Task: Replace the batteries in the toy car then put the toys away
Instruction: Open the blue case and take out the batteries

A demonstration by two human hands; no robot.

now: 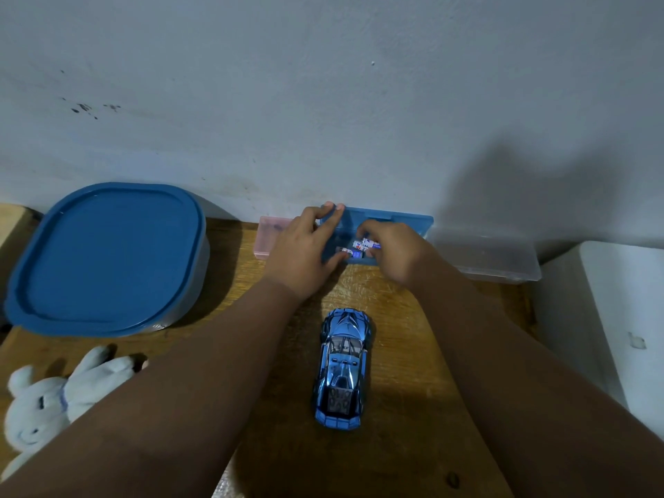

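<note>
Head view looks down on a wooden surface [413, 354] pushed against a pale wall [323, 102]. Both arms reach to a small blue box [395, 219] lying open at the foot of that wall.

The left hand [301, 253] lies over the box's left end. Its fingers [332, 219] are spread and fairly straight, reaching to the far rim, while the thumb sits at the near edge. I judge this to be a brace, so the light box does not slide while the other hand digs in.

The right hand [395, 251] comes in from the right. Its fingers are curled down onto the batteries [361, 246] inside the box and seem to pinch one. The fingertips themselves are partly hidden by the hand, so the exact grip is unclear.

The blue toy car [343, 368] stands on its wheels between the two forearms, nose toward the box, touched by neither hand. It is near enough to pick up once cells are in hand. Its underside is not shown, so I cannot tell the state of the battery cover.

A pink box [271, 231] sits just left of the blue one, and a clear box [496, 260] just right. On the left is a large container with a blue lid [107, 253], probably where the toys go, with a pale plush rabbit [43, 400] nearer the camera.
</note>
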